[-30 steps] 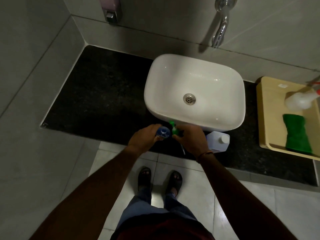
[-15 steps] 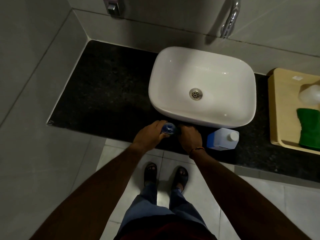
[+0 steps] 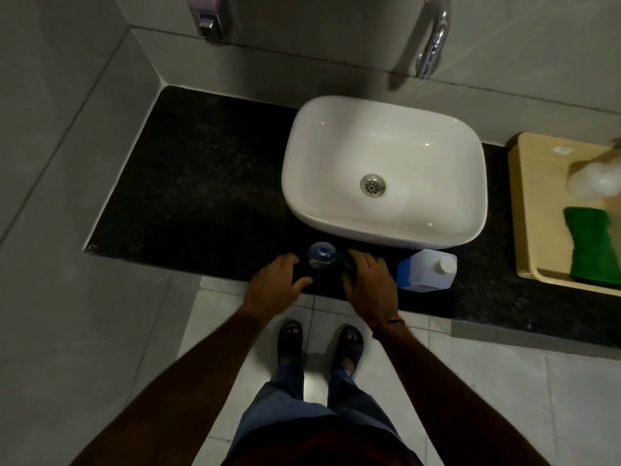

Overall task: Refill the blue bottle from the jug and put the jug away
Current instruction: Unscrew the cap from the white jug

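The blue bottle [image 3: 322,258] stands upright on the black counter [image 3: 201,203], just in front of the basin, with its neck uncovered. My left hand [image 3: 275,287] is beside it on the left, fingers spread, not touching it. My right hand [image 3: 369,284] lies low on the counter to the right of the bottle. A dark green spray head [image 3: 346,265] shows between its thumb and fingers, and the grip on it is hidden. The jug [image 3: 426,270], blue and white with a white cap on, stands right of my right hand.
A white basin [image 3: 384,169] sits on the counter under a chrome tap [image 3: 433,45]. A soap dispenser [image 3: 208,15] hangs on the wall. At the right, a beige tray [image 3: 531,210] holds a green cloth [image 3: 591,247] and a white bottle [image 3: 594,179]. The counter's front edge runs under my wrists.
My left hand has let go of the blue bottle and opened. My right hand has lowered the green spray head from above the bottle to the counter.
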`<state>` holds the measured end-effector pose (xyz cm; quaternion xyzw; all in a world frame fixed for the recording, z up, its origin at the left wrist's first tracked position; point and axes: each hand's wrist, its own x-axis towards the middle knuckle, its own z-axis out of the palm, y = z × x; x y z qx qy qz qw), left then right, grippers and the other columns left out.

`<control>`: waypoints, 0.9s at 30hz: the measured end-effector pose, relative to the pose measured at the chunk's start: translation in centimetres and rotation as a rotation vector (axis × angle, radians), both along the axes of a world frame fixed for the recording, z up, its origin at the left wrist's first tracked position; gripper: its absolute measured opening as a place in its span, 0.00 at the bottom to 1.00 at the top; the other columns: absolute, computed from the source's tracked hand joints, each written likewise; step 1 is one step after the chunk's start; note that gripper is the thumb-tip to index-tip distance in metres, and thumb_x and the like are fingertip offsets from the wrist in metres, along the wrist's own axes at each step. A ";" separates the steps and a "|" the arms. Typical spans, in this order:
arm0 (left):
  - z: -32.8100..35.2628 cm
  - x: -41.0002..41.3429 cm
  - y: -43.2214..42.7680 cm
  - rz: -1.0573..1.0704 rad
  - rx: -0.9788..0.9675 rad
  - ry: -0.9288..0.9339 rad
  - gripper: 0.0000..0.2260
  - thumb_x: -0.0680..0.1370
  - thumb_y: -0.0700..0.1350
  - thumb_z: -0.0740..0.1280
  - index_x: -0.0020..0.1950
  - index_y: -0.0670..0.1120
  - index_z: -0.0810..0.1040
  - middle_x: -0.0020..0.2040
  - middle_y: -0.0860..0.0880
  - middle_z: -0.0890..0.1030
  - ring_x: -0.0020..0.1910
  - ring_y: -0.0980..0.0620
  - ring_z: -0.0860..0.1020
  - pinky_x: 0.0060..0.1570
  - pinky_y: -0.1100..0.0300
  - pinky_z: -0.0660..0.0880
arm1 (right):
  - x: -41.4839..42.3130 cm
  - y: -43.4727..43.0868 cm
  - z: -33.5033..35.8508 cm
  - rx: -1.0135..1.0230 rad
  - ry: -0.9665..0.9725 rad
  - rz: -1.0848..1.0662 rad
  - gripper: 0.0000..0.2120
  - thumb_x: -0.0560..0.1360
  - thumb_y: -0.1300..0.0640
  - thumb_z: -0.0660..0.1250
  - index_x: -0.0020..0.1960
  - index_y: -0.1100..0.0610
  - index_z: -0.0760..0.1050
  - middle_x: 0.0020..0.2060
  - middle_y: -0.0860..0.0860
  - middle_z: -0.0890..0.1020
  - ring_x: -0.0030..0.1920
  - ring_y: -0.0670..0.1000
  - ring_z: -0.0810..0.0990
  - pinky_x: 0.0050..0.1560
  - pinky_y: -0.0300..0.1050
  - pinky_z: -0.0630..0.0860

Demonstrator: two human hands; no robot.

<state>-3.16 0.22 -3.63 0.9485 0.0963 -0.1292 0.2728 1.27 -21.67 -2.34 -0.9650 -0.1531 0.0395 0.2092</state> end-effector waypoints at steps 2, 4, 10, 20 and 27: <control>-0.7 -2.1 -0.1 0.015 0.004 0.055 0.20 0.78 0.62 0.66 0.63 0.52 0.73 0.59 0.49 0.80 0.54 0.48 0.80 0.49 0.53 0.78 | -2.3 -1.0 -0.2 0.055 -0.037 0.055 0.22 0.74 0.55 0.73 0.67 0.55 0.75 0.57 0.52 0.82 0.52 0.55 0.79 0.46 0.44 0.79; -1.6 -4.0 -0.8 -0.046 0.007 0.105 0.18 0.79 0.62 0.64 0.62 0.52 0.73 0.58 0.50 0.80 0.52 0.50 0.80 0.48 0.56 0.75 | -4.9 -2.7 -1.0 0.074 -0.014 0.105 0.21 0.75 0.52 0.73 0.67 0.53 0.75 0.57 0.51 0.82 0.53 0.52 0.80 0.47 0.40 0.76; -2.6 -5.6 -6.3 -0.254 -0.027 0.072 0.17 0.81 0.60 0.62 0.63 0.51 0.74 0.58 0.49 0.81 0.54 0.48 0.81 0.51 0.55 0.77 | -8.9 -10.7 -2.9 0.130 0.179 -0.222 0.21 0.75 0.46 0.73 0.65 0.51 0.76 0.57 0.49 0.82 0.52 0.48 0.80 0.49 0.46 0.81; 2.3 2.8 -16.5 -0.251 -0.270 -0.281 0.20 0.79 0.64 0.62 0.66 0.54 0.71 0.60 0.52 0.79 0.55 0.53 0.80 0.48 0.61 0.77 | 0.7 -18.4 0.8 0.578 0.273 -0.298 0.44 0.61 0.52 0.86 0.72 0.50 0.69 0.67 0.48 0.77 0.66 0.48 0.78 0.61 0.46 0.79; 5.2 6.9 -19.5 -0.343 -0.307 -0.435 0.25 0.79 0.57 0.68 0.73 0.49 0.70 0.69 0.49 0.77 0.66 0.53 0.75 0.65 0.60 0.72 | 4.0 -17.5 1.4 0.590 0.317 -0.153 0.39 0.62 0.51 0.85 0.69 0.46 0.72 0.61 0.39 0.80 0.62 0.40 0.79 0.61 0.42 0.80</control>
